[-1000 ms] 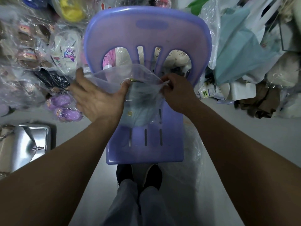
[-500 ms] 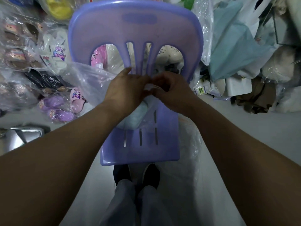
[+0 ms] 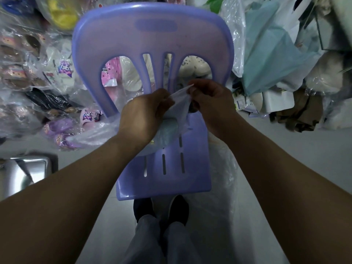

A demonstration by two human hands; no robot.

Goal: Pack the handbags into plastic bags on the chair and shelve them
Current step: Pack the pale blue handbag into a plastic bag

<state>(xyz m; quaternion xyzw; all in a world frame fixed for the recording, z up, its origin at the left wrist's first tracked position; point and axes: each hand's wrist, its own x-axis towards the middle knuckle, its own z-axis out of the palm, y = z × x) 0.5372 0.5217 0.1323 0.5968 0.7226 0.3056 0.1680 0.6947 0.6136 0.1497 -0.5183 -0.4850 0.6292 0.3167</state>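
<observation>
Now left hand [image 3: 144, 113] & right hand [image 3: 211, 103] fingers pinch mouth of clear thin plastic bag [image 3: 181, 96]; pale-blue handbag [image 3: 167, 132] inside, on lilac plastic chair [image 3: 163, 183] seat. Step: closing bag. Next prob. needs fold/seal, then shelving.

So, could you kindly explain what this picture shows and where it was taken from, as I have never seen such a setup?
There is no machine here: a person wears one wide-angle camera on the head, looking down at their own arms. The left hand and right hand both hold the top of a clear plastic bag, which rests on the seat of a purple plastic chair. A pale blue item sits inside, likely a handbag, though the plastic blurs it. A silver handbag lies on the floor at the left, near bagged slippers. The person's dark shoes show below the chair.
</observation>
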